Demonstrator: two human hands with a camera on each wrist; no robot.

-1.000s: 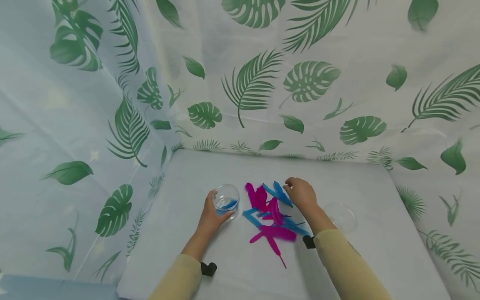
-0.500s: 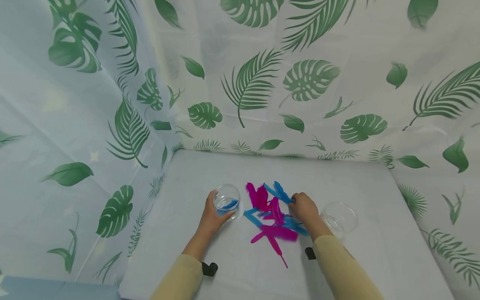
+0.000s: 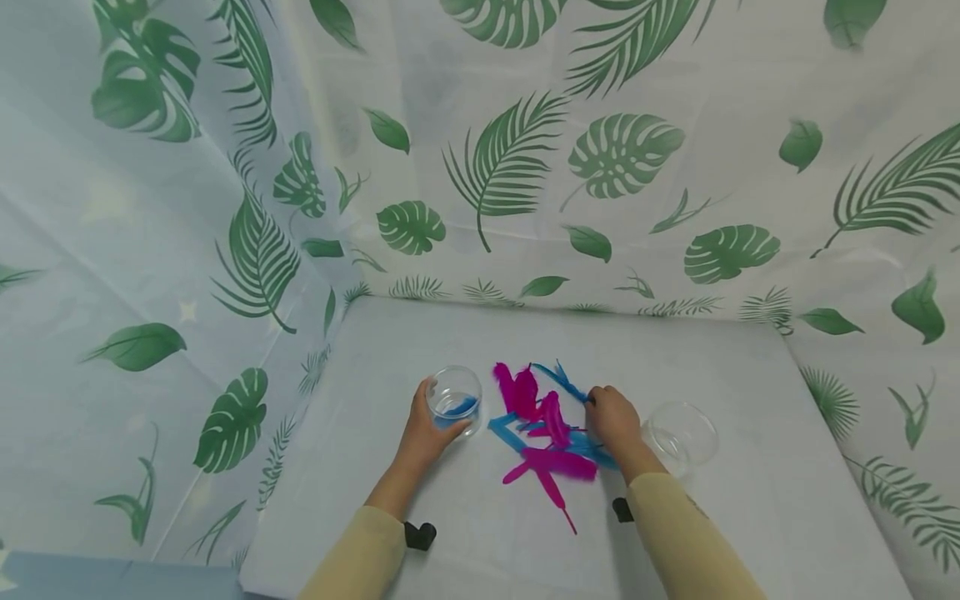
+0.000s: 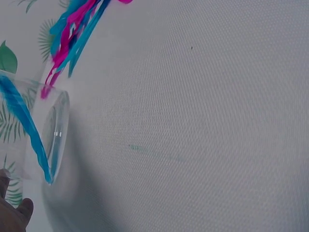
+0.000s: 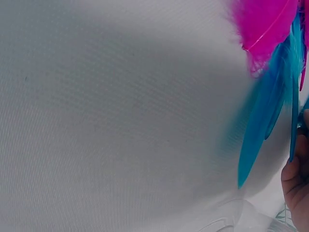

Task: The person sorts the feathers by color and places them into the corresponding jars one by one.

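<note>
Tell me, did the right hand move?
Yes. The right hand slid toward the person and closer to the empty clear cup, now pinching a blue feather.

Magenta feathers (image 3: 551,461) and blue feathers (image 3: 558,382) in a mixed pile, clear cup (image 3: 453,398) holding one blue feather, second clear cup (image 3: 681,435), pale grey-white surface (image 3: 712,517), white backdrop (image 3: 525,158) printed with green leaves, beige sleeves (image 3: 678,533)

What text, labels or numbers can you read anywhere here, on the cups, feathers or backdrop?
None: no readable text in any view.
Clear cup held by the left hand: no label.
Second clear cup: no label.
Leaf-print backdrop: pattern only.
Feathers: no marks.
</note>
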